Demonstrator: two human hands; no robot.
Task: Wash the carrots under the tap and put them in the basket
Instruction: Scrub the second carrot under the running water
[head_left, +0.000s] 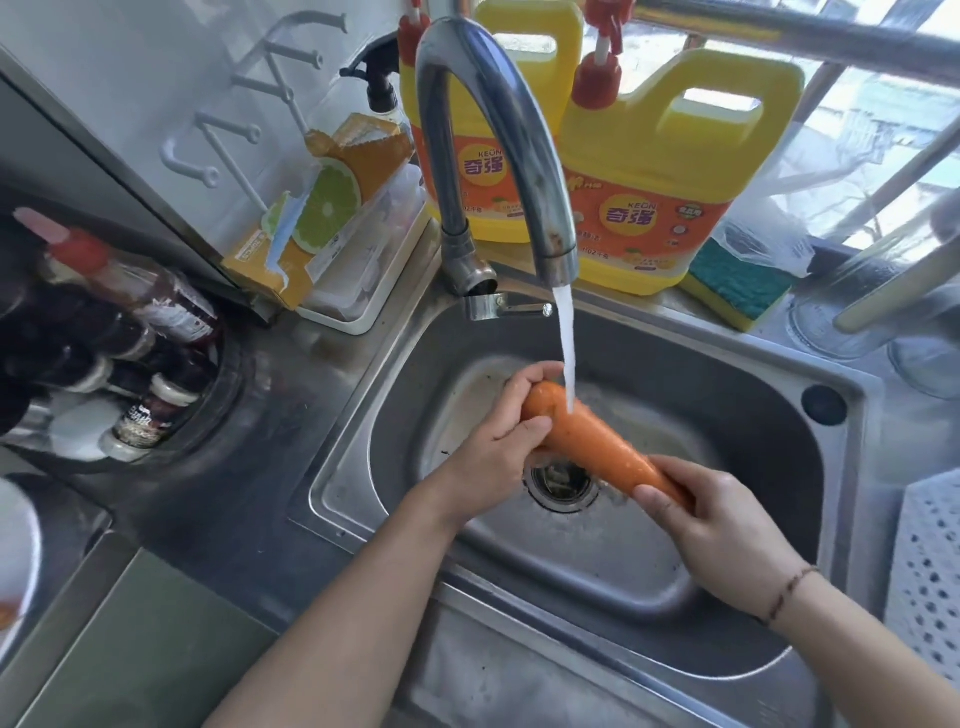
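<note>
My right hand (722, 530) pinches the carrot's (587, 441) thin end and my left hand (498, 441) grips its thick end under the running tap (519, 130); the white basket (930, 571) waits, seemingly without carrots.

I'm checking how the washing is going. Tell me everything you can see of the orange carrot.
The orange carrot is thick, smooth and wet-looking, lying at a slant over the steel sink, above the drain. The left hand grips its broad end, the right hand holds its narrow end, hiding the tip. The tap's water stream lands near the broad end.
</note>
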